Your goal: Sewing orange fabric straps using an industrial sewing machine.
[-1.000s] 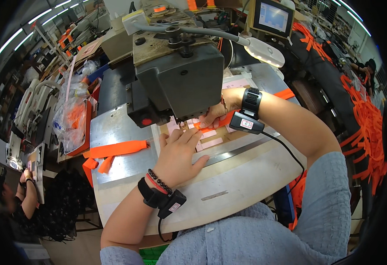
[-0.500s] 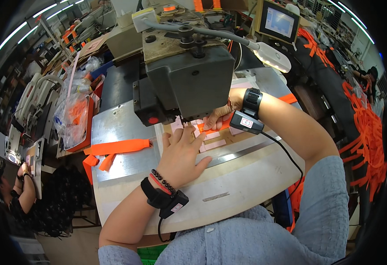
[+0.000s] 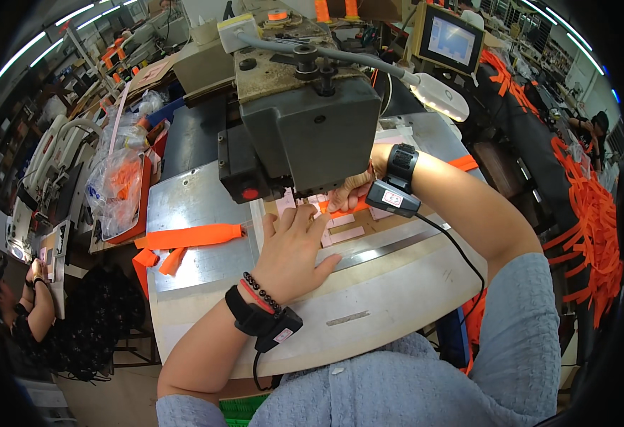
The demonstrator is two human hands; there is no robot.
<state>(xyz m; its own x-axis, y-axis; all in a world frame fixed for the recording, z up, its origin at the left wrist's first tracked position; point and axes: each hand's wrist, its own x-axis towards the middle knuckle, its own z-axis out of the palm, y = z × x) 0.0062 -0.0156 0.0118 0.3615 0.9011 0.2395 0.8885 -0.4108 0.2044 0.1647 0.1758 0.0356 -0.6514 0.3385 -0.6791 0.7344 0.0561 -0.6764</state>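
Under the dark head of an industrial sewing machine (image 3: 312, 135), both hands are at a flat template (image 3: 372, 229) with pale pink strips. My left hand (image 3: 292, 245) lies palm down with its fingers spread, the fingertips close below the machine head; it holds nothing that I can see. From the right, my right hand (image 3: 351, 192) reaches in with bent fingers pressed together on an orange strap (image 3: 358, 206). Part of that hand and the strap's inner end are hidden by the machine head and my left fingers.
Folded orange straps (image 3: 194, 236) lie on the metal plate at left, beside a red bin (image 3: 141, 206) with plastic bags. A lamp (image 3: 436, 94) and a screen (image 3: 448, 39) stand behind. Orange straps (image 3: 589, 220) hang at far right. Another person (image 3: 30, 306) works at far left.
Both hands stay nearly in place. My right hand and forearm have shifted very slightly; the whole view has moved a little.
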